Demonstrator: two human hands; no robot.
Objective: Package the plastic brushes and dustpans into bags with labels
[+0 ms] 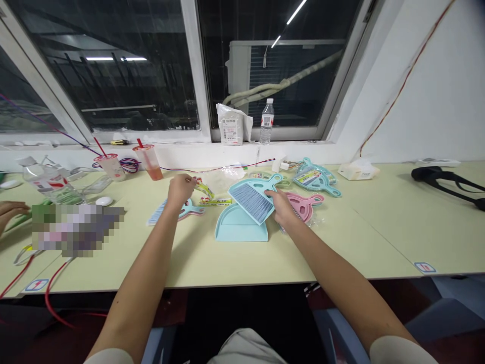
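Note:
My right hand (282, 207) grips a light blue hand brush (253, 197) by its edge, tilted over a light blue dustpan (237, 227) lying flat on the table. Under that hand lies a pink dustpan set (305, 205) in clear wrap. My left hand (181, 189) pinches a printed paper label strip (204, 189). A second label strip (215, 201) lies just right of it. Below the left hand rests another small brush with a pink handle (182, 211).
More packaged blue brush sets (316, 178) lie at the back right, near a tissue pack (358, 171). Two cups with straws (149, 161) and clear bottles (51, 184) stand at the left. Another person's hand (11, 210) is at the far left. A black strap (443, 183) lies at the right.

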